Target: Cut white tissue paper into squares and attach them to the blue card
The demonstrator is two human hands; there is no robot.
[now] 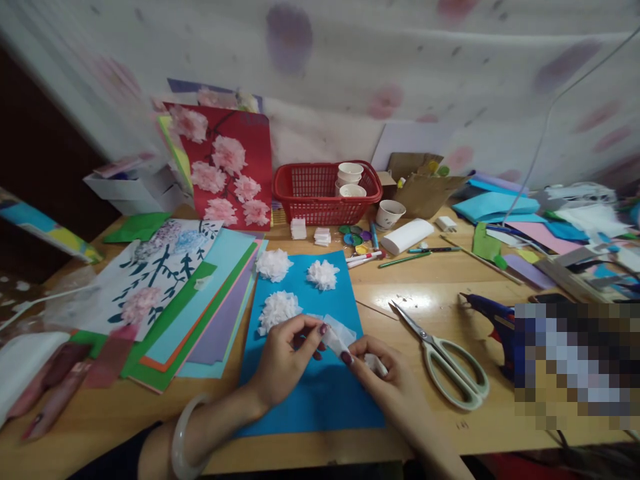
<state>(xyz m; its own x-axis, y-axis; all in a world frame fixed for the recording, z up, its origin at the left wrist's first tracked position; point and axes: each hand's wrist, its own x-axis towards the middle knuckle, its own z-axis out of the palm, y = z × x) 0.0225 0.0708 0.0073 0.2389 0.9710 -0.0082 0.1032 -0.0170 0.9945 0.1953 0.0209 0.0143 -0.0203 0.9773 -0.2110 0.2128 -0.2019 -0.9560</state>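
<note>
Over a blue sheet of card (310, 393), my left hand (285, 360) and my right hand (383, 373) face each other. Between them stretches a thin white piece of tissue paper (340, 333). Finger and thumb of my left hand pinch its left end, while my right hand closes on the other end. More crumpled white paper sticks out of my right hand. Three fluffy white paper flowers lie on the upper card: one at top left (274, 265), one at top right (323, 275), and one (279, 312) just beyond my left hand.
Scissors (440, 353) and a blue glue gun (493, 320) lie to the right. Coloured paper sheets (210, 340) are stacked at left. Behind stand a red basket (325, 193) with cups, a paper cup (390, 215) and a red card (240, 133) with pink flowers.
</note>
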